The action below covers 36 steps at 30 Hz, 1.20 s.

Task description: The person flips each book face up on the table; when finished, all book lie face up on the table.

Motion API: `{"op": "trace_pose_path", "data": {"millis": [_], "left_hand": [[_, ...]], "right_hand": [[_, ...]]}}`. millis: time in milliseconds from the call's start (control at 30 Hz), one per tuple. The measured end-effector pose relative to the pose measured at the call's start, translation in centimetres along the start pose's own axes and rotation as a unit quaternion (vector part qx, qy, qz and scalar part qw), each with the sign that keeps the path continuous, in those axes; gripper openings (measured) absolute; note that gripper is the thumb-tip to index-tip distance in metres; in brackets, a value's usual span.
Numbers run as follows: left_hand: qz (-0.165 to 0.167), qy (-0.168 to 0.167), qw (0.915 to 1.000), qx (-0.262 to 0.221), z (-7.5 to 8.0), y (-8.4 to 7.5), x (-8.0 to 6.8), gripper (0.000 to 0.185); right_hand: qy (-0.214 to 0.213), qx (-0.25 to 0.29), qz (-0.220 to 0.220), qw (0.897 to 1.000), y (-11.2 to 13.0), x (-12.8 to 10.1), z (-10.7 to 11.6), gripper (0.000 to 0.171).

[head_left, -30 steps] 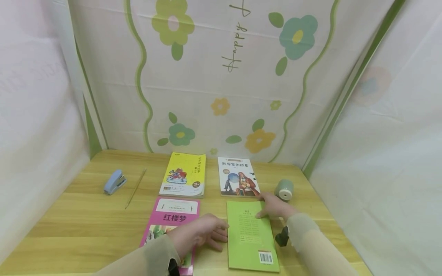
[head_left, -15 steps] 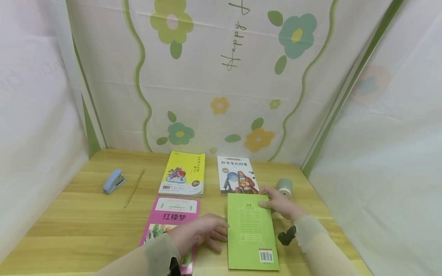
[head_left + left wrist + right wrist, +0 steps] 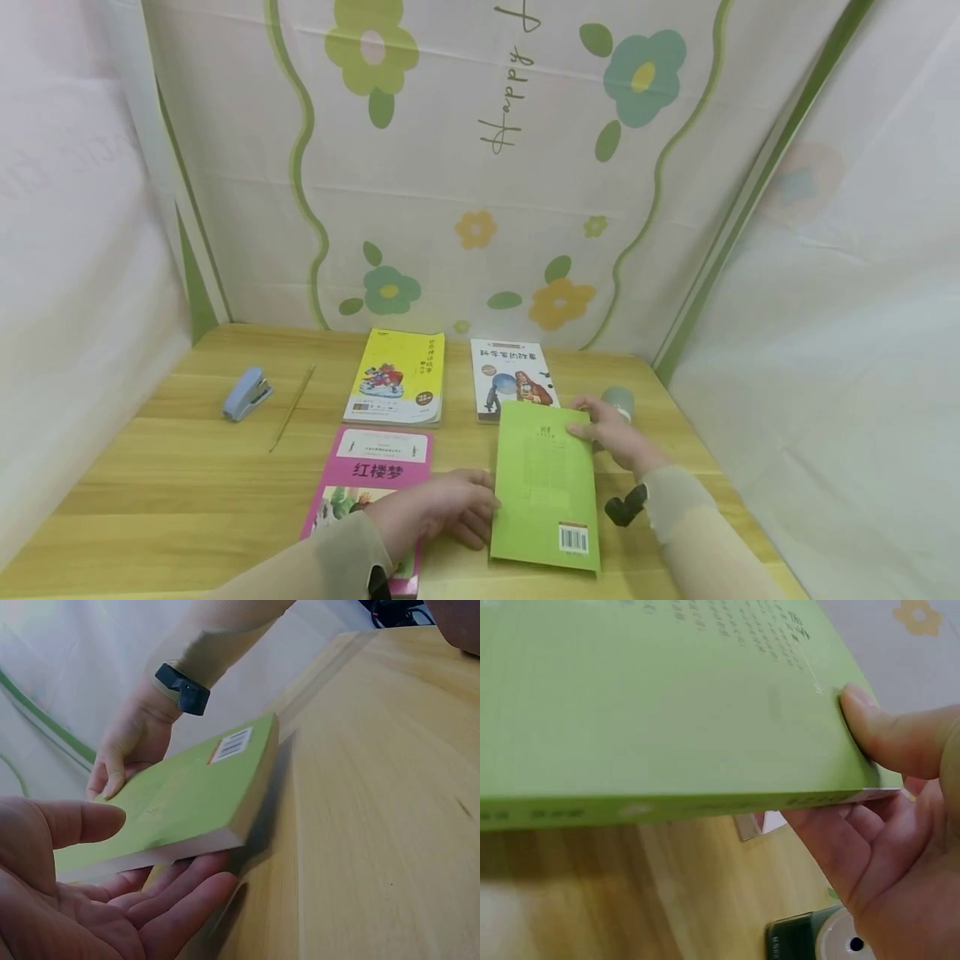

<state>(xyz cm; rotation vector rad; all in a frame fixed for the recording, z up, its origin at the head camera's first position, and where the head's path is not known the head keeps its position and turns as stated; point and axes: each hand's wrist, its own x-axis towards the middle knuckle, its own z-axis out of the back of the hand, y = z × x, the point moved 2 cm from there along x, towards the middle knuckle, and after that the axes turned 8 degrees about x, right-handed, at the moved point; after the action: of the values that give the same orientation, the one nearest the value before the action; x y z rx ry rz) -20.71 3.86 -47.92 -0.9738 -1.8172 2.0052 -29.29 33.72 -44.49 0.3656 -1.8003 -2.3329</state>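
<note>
While the right hand (image 3: 611, 433) pinches the far corner of the green book (image 3: 546, 487), thumb on top, that end is raised off the table (image 3: 187, 467); the near end is still low. Left hand (image 3: 442, 504), fingers extended, slides under its left edge. Right wrist view alone shows the grey-green cylinder (image 3: 817, 937) underneath; head view shows pink book (image 3: 375, 475) beside.
</note>
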Motion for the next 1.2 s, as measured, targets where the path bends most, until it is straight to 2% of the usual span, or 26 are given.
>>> {"op": "trace_pose_path", "data": {"millis": [233,333,467,700,800,933,1067,1200], "left_hand": [[-0.016,0.021,0.9996,-0.011,0.2,0.0,-0.3,0.032],[-0.026,0.017,0.9994,-0.014,0.3,0.0,-0.1,0.028],[-0.034,-0.008,0.9993,-0.017,0.5,0.2,0.3,0.030],[-0.029,-0.059,0.9974,-0.032,1.3,-0.1,0.4,0.055],[-0.023,-0.072,0.9965,-0.035,1.7,-0.4,0.2,0.057],[-0.021,-0.088,0.9954,-0.032,2.2,-0.7,0.2,0.054],[-0.024,-0.097,0.9944,-0.032,2.6,-0.9,0.2,0.049],[-0.026,-0.103,0.9933,-0.045,3.0,-0.8,0.3,0.046]], "right_hand": [[-0.043,0.026,-0.004,0.999,0.7,0.3,1.0,0.035],[-0.048,0.039,-0.005,0.998,0.8,0.3,1.2,0.036],[-0.057,0.047,-0.009,0.997,1.1,0.3,1.2,0.037],[-0.069,0.082,-0.009,0.994,1.8,0.3,0.9,0.050],[-0.068,0.102,0.004,0.992,2.2,0.3,0.7,0.048],[-0.075,0.112,0.017,0.991,2.8,0.2,0.5,0.035],[-0.062,0.127,0.041,0.989,3.5,0.1,0.2,0.026],[-0.010,0.198,0.066,0.978,4.1,0.0,0.1,0.039]]}}
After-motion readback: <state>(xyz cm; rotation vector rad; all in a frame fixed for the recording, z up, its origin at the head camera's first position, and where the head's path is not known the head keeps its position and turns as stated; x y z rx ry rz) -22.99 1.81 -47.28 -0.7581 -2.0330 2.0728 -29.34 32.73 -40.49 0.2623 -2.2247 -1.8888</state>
